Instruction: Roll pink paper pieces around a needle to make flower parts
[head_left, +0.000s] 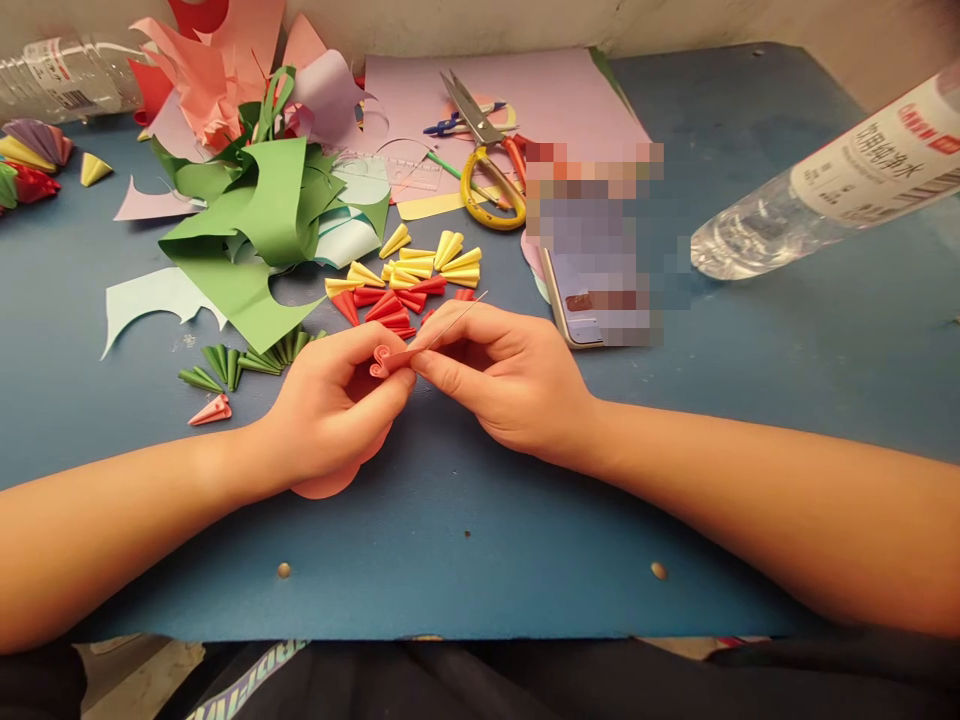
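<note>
My left hand is closed around a piece of pink paper, whose tip is rolled into small curls above the thumb. A scalloped pink edge shows beneath the palm. My right hand pinches a thin needle-like rod between thumb and forefinger, right against the pink paper, and the rod sticks out up and to the right. Just beyond the hands lie red paper cones and yellow paper cones. Green paper cones and one pink cone lie left of my left hand.
Green paper scraps are heaped at the back left. Scissors with yellow and orange handles rest on lilac sheets. A phone, partly pixelated, lies beyond my right hand. A water bottle is at the right.
</note>
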